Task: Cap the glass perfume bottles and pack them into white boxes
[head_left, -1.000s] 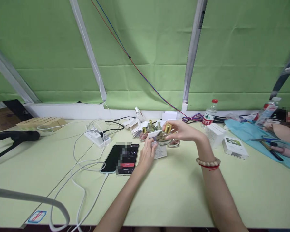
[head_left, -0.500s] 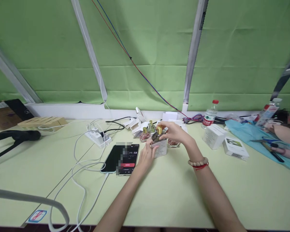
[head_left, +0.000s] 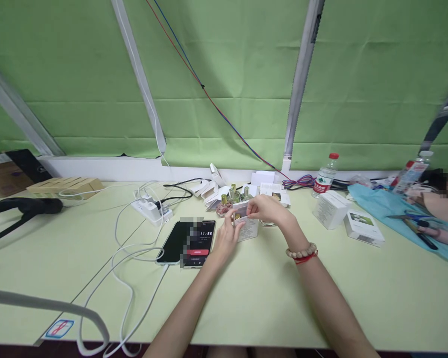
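Observation:
A small white box (head_left: pixel 248 230) stands on the table, its top flap raised. My left hand (head_left: pixel 227 235) is closed around the box's left side. A gold-capped perfume bottle (head_left: pixel 238 217) sits inside, only part of its cap showing above the edge. My right hand (head_left: pixel 266 209) bends over the box, fingertips pinched at the raised flap. Close behind stand several glass perfume bottles, among them a pink one (head_left: pixel 224 206) with a gold cap and a clear one (head_left: pixel 234 193). Another bottle is mostly hidden behind my right hand.
Two phones (head_left: pixel 170 242) lie left of my hands, beside a white power strip (head_left: pixel 149 211) and looping cables. Crumpled white cartons (head_left: pixel 210 191) are at the back. To the right are a water bottle (head_left: pixel 324 176), white boxes (head_left: pixel 331 210) and a blue cloth (head_left: pixel 381 209) with tools.
The gold-capped bottle has gone down into the white box. My right hand has left its cap and pinches the box's flap. My left hand keeps its hold.

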Motion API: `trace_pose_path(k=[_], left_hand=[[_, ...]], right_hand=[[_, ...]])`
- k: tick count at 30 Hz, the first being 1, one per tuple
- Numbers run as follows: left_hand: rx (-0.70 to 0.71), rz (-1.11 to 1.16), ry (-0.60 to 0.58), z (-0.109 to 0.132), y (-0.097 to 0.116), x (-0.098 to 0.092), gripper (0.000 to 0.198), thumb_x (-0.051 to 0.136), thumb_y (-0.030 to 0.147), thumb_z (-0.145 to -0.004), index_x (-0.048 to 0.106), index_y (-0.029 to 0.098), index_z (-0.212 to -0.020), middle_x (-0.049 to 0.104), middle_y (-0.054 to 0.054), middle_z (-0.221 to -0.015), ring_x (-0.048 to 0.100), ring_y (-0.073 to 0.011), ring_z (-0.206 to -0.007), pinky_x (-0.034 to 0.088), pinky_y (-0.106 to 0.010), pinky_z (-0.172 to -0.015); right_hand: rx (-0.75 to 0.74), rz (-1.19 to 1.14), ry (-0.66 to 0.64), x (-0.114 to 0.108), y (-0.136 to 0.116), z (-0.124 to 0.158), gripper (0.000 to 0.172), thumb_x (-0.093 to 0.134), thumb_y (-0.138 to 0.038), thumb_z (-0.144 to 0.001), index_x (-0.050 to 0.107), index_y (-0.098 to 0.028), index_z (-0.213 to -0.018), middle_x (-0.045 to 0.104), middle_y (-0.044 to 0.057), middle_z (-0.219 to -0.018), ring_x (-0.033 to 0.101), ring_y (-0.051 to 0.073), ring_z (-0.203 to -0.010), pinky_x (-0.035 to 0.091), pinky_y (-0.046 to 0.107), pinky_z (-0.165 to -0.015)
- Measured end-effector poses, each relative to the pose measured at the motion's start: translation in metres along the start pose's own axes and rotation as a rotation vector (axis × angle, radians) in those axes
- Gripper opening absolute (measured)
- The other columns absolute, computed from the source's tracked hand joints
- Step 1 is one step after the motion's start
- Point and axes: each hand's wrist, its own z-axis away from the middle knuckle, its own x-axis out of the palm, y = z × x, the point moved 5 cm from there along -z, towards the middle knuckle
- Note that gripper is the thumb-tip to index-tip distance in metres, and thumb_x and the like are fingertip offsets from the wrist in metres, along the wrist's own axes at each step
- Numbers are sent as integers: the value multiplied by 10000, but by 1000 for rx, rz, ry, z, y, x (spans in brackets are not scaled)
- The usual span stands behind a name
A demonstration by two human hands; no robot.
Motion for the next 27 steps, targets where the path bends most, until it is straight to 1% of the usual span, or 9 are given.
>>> trace_pose_path(k=[2,6,10,12,15,17,19,23,27], left_hand=[[-7,28,-8,-1,-2,1,372,476,349,-882,345,212,-1203,602,-117,-1123,664,-171,-767,489,-288,-661],[12,96,5,-1,-3,-1,391,507,354,-860,310,224,-1172,589,-110,-1146,662,-167,-837,499,-278,-665],[29,117,10,-1,-5,-1,461,539,333,-833,274,226,-1194,608,-108,-1130,663,-177,-886,512,-283,-667],[35,115,24,-2,-7,-2,465,522,269,-827,261,226,-1210,599,-115,-1154,665,-165,-865,513,-281,-666],[42,84,34,-2,-10,-3,489,511,193,-801,256,226,-1217,589,-115,-1163,660,-160,-850,510,-287,-682],[53,32,37,-2,-10,-3,467,506,198,-805,273,224,-1209,600,-109,-1133,661,-175,-850,505,-298,-682],[62,-19,42,-1,-9,-3,431,499,228,-824,288,223,-1199,608,-107,-1113,666,-187,-831,501,-303,-667],[58,-35,58,0,-6,-1,404,502,321,-854,289,218,-1182,600,-120,-1126,669,-174,-773,498,-272,-612],[53,-15,78,-1,-4,-2,468,523,378,-849,254,215,-1196,600,-113,-1106,660,-158,-736,494,-252,-572]], right_hand=[[5,-28,-22,2,4,0,85,674,-132,-699,669,-217,-693,701,-14,-693,642,150,-687,382,240,-590],[-97,-80,29,-3,-5,2,181,664,-178,-726,708,-238,-891,705,-7,-802,625,139,-730,398,226,-608],[-177,37,18,1,-28,7,152,608,-252,-775,739,-258,-850,649,-2,-716,552,127,-644,361,236,-594],[-156,110,12,6,-35,9,133,634,-267,-756,747,-263,-827,632,14,-717,553,152,-695,377,262,-664],[-68,186,36,13,-37,9,176,679,-352,-729,750,-277,-871,646,55,-834,558,222,-861,386,347,-793],[-7,198,44,16,-33,8,243,682,-447,-715,752,-287,-884,647,72,-892,552,246,-902,381,391,-827],[11,185,41,16,-30,8,258,672,-498,-712,754,-305,-862,652,63,-864,554,243,-884,379,406,-834],[44,161,21,14,-29,9,220,608,-454,-790,758,-294,-785,649,65,-760,555,232,-831,373,424,-828],[135,230,29,14,-33,10,280,513,-308,-864,749,-234,-733,650,114,-873,558,266,-886,350,476,-836]])
